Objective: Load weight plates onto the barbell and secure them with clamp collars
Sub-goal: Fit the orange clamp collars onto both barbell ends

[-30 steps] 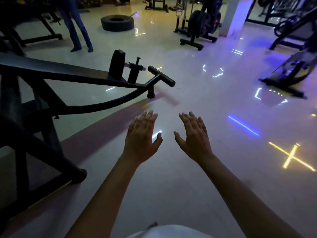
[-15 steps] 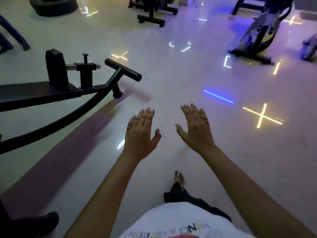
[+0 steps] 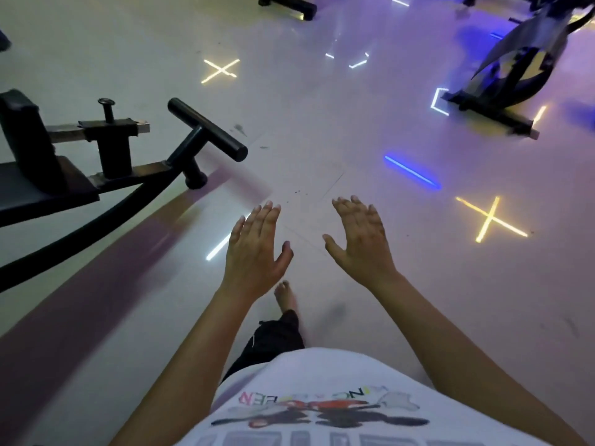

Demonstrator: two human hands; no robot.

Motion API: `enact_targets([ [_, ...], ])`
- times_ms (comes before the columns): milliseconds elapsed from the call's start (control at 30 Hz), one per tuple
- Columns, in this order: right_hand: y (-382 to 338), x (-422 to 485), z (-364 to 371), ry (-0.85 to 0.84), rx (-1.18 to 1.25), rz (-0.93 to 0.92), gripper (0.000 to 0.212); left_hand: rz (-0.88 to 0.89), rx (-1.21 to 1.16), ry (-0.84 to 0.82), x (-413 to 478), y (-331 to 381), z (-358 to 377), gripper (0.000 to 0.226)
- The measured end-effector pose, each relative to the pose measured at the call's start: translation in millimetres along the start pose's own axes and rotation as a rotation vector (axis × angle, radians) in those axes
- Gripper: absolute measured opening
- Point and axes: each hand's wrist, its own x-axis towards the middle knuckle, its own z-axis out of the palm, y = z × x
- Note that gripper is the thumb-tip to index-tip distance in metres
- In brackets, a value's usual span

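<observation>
Shiny gym floor (image 3: 322,123) with neon reflections, black bench frame (image 3: 106,149) on my left. My left hand (image 3: 254,252) and right hand (image 3: 360,243) hover empty, fingers straight and close together, probably just walking. 0 plates, barbell or collars in view.

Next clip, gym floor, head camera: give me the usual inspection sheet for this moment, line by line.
Surface: glossy pale floor with reflected light crosses and a blue bar; a purple strip runs along the left.
Job's things: nothing seen; no barbell, plates or collars in frame.
Clutter: nothing seen loose on the floor.
Grippers: left hand and right hand both open, palms down, fingers spread, holding nothing.
Cables: nothing seen.
Surroundings: black machine frame with T-handle at left; another machine base upper right; one bare foot below the hands.
</observation>
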Motion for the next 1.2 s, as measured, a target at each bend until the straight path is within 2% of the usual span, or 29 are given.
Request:
enact_targets([
  [367, 85, 238, 70, -0.098, -0.006, 0.003, 0.060, 0.000, -0.043, -0.023, 261, -72, 35, 0.061],
  [633, 125, 406, 122, -0.153, 0.011, -0.037, 0.061, -0.049, -0.040, -0.076, 417, -130, 57, 0.064],
  [933, 160, 646, 194, -0.215, 0.035, -0.188, 0.059, -0.196, -0.024, 0.023, 615, -216, 68, 0.060],
  [1200, 131, 846, 255, -0.323, 0.076, -0.425, 0.060, -0.412, -0.018, 0.086, 748, -318, 54, 0.062],
])
